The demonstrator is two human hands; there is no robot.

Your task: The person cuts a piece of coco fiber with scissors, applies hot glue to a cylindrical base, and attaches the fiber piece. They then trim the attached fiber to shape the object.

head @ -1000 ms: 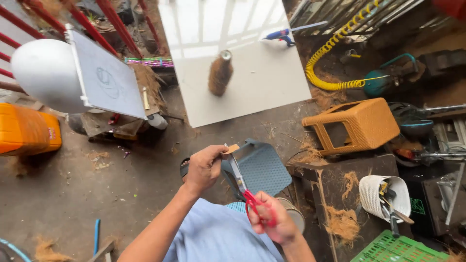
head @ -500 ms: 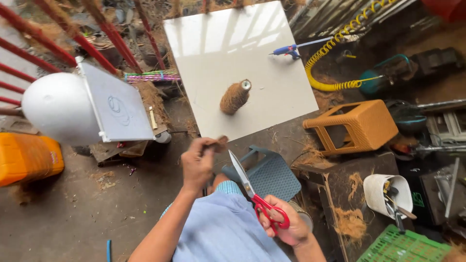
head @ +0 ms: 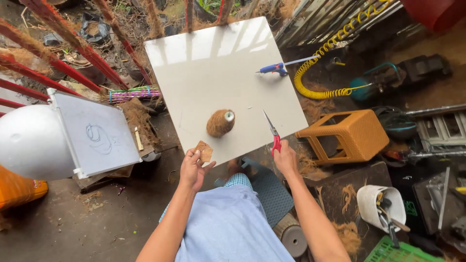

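Scissors (head: 273,134) with red handles are sitting in the right hand (head: 284,159), whose grip is closed around the handles, blades pointing up and away over the white surface (head: 194,63). The left hand (head: 192,168) is pinching a small brown scrap (head: 204,151) in a narrow fingertip grip, right at the near edge of that surface.

Stuff that could go wrong, as I see it: the scrap is tiny and held only by the tips, so it's probably going to slip or flutter off onto the floor if the pinch loosens. Those blades are also pointing out in the open, so swinging them toward the other hand carelessly is asking for a nick. The brown fibre-wrapped cone (head: 220,122), just beyond the scrap and between the two hands, is looking easy to knock over.

Further out from the scissors, a blue glue gun (head: 273,69) is lying on the surface, with a yellow coiled hose (head: 324,73) beside it. Room is a cluttered workshop: orange stool (head: 344,136) to the right, whiteboard (head: 94,133) to the left, fibre scattered on the concrete floor (head: 58,228).
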